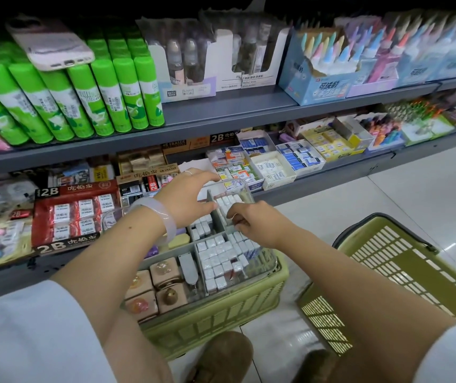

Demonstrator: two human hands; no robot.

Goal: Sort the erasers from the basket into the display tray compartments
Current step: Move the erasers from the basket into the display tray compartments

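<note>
1. A clear plastic display tray (272, 262) with grey dividers sits on top of a green slatted crate (215, 316) on the shop floor, in front of the lower shelf.
2. The left hand (187, 199) reaches over the tray's far end, fingers curled; its fingertips rest at the upright grey divider (217, 217), and whether they grip it I cannot tell. A pale bangle (158, 217) circles that wrist.
3. The right hand (257, 222) hovers over the tray's right side with its fingers bent down, pinching among the small white erasers (215, 261); exactly what sits between the fingertips is hidden.
4. White erasers stand packed in rows in the right-hand compartments, near and far.
5. The near-left compartment holds tan boxed items (155, 288) with clear domes, and a grey flat piece (188, 268) lies beside them.
6. A green shopping basket (403, 269) stands on the floor to the right of the crate, well apart from the hands.
7. Green glue sticks (83, 98) line the upper shelf, with a phone (50, 44) lying on top of them.
8. A red 2B eraser box (75, 215) stands on the lower shelf to the left.
</note>
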